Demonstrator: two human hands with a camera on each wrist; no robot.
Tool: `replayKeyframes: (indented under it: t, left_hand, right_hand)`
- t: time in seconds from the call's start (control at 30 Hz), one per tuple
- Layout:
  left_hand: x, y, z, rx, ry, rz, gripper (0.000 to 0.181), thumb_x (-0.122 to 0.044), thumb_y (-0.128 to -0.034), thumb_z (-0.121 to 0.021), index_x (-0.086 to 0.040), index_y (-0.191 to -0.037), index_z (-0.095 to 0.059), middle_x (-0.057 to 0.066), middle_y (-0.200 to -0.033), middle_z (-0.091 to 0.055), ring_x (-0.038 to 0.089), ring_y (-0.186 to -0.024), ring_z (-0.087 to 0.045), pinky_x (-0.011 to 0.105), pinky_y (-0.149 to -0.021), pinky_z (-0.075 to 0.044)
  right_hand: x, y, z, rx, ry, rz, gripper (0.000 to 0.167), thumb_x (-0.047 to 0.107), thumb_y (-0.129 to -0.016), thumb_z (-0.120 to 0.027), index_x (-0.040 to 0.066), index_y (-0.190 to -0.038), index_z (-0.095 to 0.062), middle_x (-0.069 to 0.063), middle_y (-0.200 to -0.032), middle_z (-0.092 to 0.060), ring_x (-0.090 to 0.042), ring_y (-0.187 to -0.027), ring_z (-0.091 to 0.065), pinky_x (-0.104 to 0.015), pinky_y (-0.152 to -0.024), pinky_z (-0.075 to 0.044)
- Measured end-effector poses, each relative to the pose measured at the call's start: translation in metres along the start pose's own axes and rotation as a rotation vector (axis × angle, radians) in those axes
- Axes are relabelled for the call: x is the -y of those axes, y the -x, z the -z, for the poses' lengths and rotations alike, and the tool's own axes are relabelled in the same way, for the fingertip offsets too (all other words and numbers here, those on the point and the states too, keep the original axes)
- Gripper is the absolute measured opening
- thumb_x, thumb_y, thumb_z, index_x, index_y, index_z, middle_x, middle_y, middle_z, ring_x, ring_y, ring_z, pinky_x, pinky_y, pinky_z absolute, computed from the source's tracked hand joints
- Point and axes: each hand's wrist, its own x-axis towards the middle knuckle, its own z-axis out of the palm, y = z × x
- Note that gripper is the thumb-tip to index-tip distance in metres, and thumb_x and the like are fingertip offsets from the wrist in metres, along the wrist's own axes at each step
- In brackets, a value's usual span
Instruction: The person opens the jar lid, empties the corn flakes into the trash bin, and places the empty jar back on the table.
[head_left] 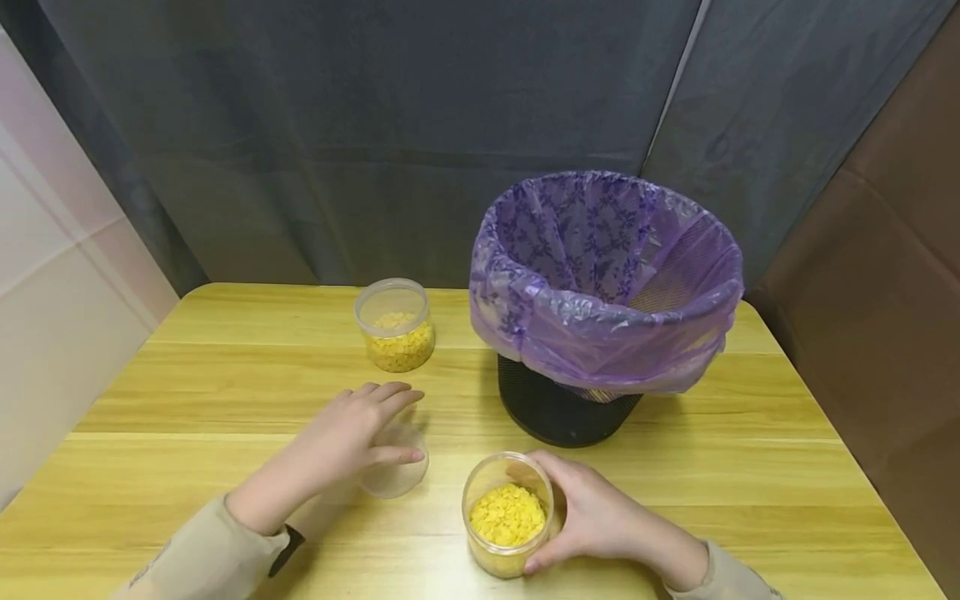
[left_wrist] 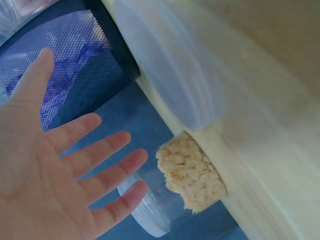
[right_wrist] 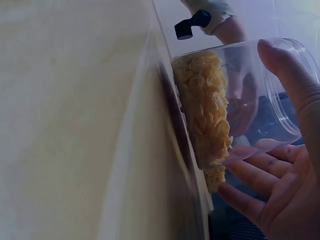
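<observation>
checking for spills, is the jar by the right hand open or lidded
Open: nothing covers the top of the jar, and its yellow flakes show directly in the head view.

That clear, round plastic jar (head_left: 498, 560), lidless, part-filled with yellow flakes (head_left: 510, 515), stands upright within the right fingers (head_left: 553, 465); a translucent round lid (head_left: 390, 482) lies beneath the left fingers (head_left: 396, 402).

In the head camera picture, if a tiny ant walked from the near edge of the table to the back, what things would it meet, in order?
Near jar of yellow flakes → clear lid → far jar of yellow flakes → gray curtain.
</observation>
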Motion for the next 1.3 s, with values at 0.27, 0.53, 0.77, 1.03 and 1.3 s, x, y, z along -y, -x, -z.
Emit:
replayKeyframes:
  t: [0.27,0.53,0.77,1.03,1.3]
  left_hand:
    - [-0.003,-0.016,0.012,-0.117,0.061,-0.005,0.077,-0.049,-0.0813,-0.071,-0.009,-0.142,-0.045,0.016,-0.134,-0.052,0.038,-0.119,-0.051,0.057,-0.093,-0.04]
    - [-0.01,-0.037,0.025,-0.202,0.144,0.026,0.08,-0.052,-0.0858,-0.066,-0.014,-0.149,-0.034,0.012,-0.141,-0.046,0.035,-0.126,-0.045,0.055,-0.099,-0.036]
    - [-0.016,-0.057,0.036,-0.266,0.256,0.061,0.08,-0.047,-0.0875,-0.066,-0.019,-0.152,-0.027,0.012,-0.145,-0.041,0.032,-0.126,-0.045,0.054,-0.098,-0.038]
    - [-0.028,-0.076,0.049,-0.32,0.366,0.056,0.08,-0.041,-0.0893,-0.067,-0.024,-0.153,-0.021,0.006,-0.15,-0.035,0.028,-0.128,-0.043,0.053,-0.096,-0.04]
    - [-0.041,-0.098,0.062,-0.405,0.493,0.013,0.081,-0.034,-0.0879,-0.07,-0.024,-0.152,-0.022,0.008,-0.149,-0.037,0.021,-0.134,-0.037,0.045,-0.103,-0.035]
  right_hand:
    - [0.002,0.002,0.009,-0.043,0.032,0.037,0.092,0.051,-0.055,-0.089,0.022,-0.132,-0.049,0.009,-0.124,-0.057,-0.013,-0.112,-0.055,-0.041,-0.097,-0.042]
    - [0.01,0.006,0.027,-0.1,0.014,0.104,0.089,0.044,-0.059,-0.09,0.013,-0.134,-0.05,0.001,-0.126,-0.058,-0.018,-0.112,-0.056,-0.04,-0.096,-0.044]
    - [0.02,0.011,0.042,-0.175,0.03,0.129,0.091,0.037,-0.059,-0.091,0.009,-0.135,-0.05,-0.002,-0.13,-0.056,-0.021,-0.118,-0.054,-0.042,-0.1,-0.04]
    - [0.03,0.019,0.058,-0.24,0.036,0.14,0.096,0.032,-0.057,-0.092,0.012,-0.139,-0.046,-0.001,-0.127,-0.058,-0.022,-0.116,-0.054,-0.034,-0.101,-0.038]
    - [0.039,0.026,0.069,-0.272,0.05,0.161,0.096,0.031,-0.059,-0.092,0.011,-0.141,-0.045,-0.001,-0.126,-0.059,-0.021,-0.117,-0.053,-0.027,-0.102,-0.034]
